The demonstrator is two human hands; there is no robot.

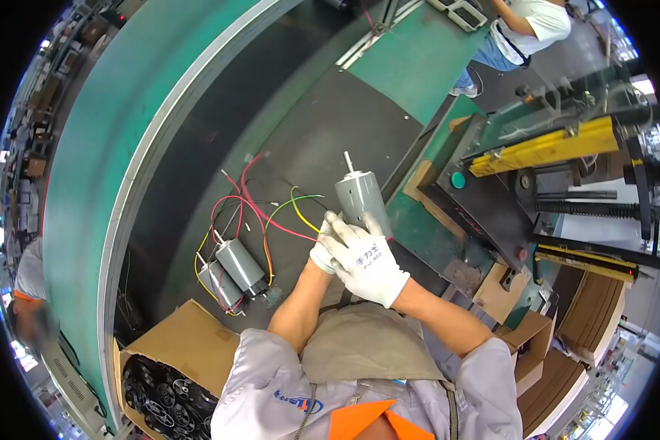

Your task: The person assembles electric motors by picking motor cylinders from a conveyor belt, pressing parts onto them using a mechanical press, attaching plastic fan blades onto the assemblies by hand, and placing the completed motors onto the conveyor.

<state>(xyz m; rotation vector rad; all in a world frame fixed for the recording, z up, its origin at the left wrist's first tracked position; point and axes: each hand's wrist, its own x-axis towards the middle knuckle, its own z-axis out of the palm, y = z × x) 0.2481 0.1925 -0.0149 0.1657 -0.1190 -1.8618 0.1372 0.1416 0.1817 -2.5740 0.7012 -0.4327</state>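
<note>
A grey cylindrical electric motor (359, 196) is tilted, its shaft pointing away from me, with its near end at my gloved hands. My right hand (367, 265) is closed over that near end. My left hand (323, 254) is closed beside it, partly covered by the right, and its grip is mostly hidden. Red wire (290, 232) and yellow-green wire (301, 211) run from the hands to the left across the dark work surface (337, 117). To the left lie two more grey motors, a nearer one (220, 284) and another (240, 265), with wires around them.
An open cardboard box (191, 341) of black round parts (165, 400) stands at lower left. On the right is a machine with yellow bars (546, 147) and a green button (457, 180). A curved metal-edged green rail (136, 161) borders the left. Another person (532, 29) is at upper right.
</note>
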